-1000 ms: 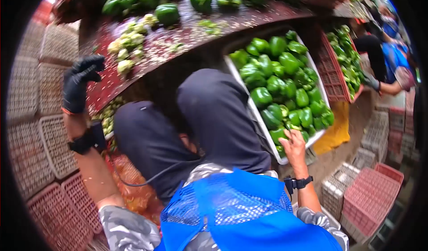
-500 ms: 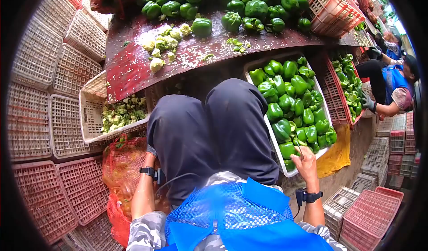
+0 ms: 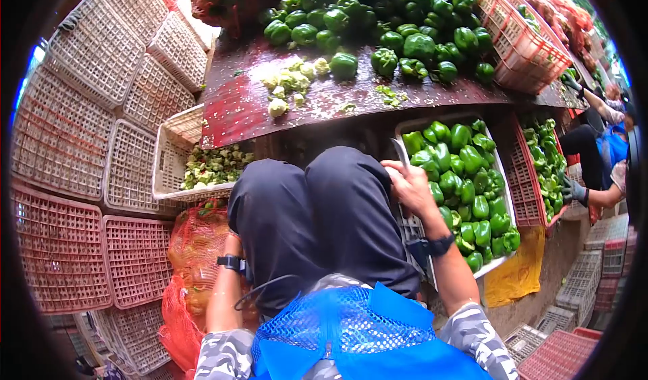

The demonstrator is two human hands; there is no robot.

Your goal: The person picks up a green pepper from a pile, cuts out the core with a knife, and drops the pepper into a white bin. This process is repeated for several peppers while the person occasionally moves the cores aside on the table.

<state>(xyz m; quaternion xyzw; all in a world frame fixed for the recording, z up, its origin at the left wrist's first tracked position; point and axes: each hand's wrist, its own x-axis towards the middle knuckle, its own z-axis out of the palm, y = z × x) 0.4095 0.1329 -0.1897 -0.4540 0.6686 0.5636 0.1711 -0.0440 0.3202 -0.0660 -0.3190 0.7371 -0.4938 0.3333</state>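
My right hand (image 3: 413, 190) is closed around a small knife (image 3: 399, 152), its blade pointing up beside my right knee. It is over the left edge of a white crate (image 3: 511, 208) full of green peppers (image 3: 480, 204). My left hand is hidden beside my left thigh; only the wrist with a black band (image 3: 231, 262) shows, near a red net bag (image 3: 196, 245). Ahead stands a dark red table (image 3: 233, 103) with a pile of whole green peppers (image 3: 418, 46) and pale pepper cores (image 3: 290, 83).
A white crate (image 3: 162, 167) of cores stands left, beside stacked crates (image 3: 64, 130). At the right are a red crate (image 3: 523, 177) of peppers, a yellow sack (image 3: 516, 272) and a co-worker's gloved hand (image 3: 575, 191). A pink crate (image 3: 516, 36) sits on the table.
My right hand has moved up and left from the crate's near end to beside my knee, with the knife now plainly visible. The whole view has shifted, with the table lower and further right.
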